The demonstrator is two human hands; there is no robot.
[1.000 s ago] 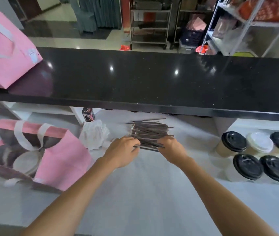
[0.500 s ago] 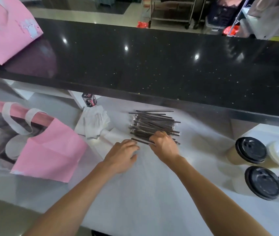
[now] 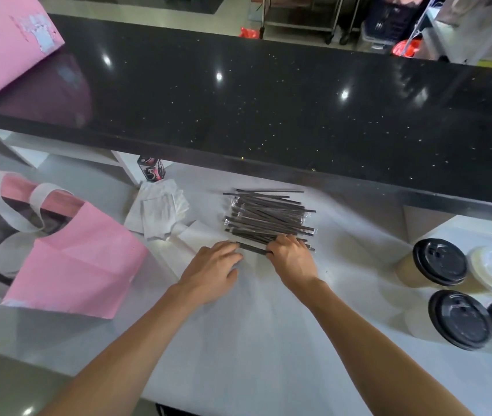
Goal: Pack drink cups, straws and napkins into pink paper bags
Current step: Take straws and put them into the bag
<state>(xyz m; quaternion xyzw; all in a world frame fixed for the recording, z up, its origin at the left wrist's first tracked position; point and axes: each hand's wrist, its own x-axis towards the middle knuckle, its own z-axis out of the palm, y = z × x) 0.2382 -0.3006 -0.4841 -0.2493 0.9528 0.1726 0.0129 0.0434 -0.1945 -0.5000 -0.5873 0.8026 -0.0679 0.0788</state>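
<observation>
The right hand (image 3: pixel 291 258) is lying on the near edge of the straws (image 3: pixel 268 219), its fingers curled over the nearest ones and pinching a dark straw (image 3: pixel 252 247) that is sticking out toward the left hand (image 3: pixel 211 271). The left hand is resting palm down on the white counter (image 3: pixel 253 340), fingers loosely spread, fingertips touching that straw's end. The napkins (image 3: pixel 160 213) are lying just left of the straws. Farther left an open pink bag (image 3: pixel 79 259) is standing with cups inside. Lidded cups (image 3: pixel 439 262) are sitting at the right. A second bag (image 3: pixel 4 46) is resting on the black bar top (image 3: pixel 268 109).
</observation>
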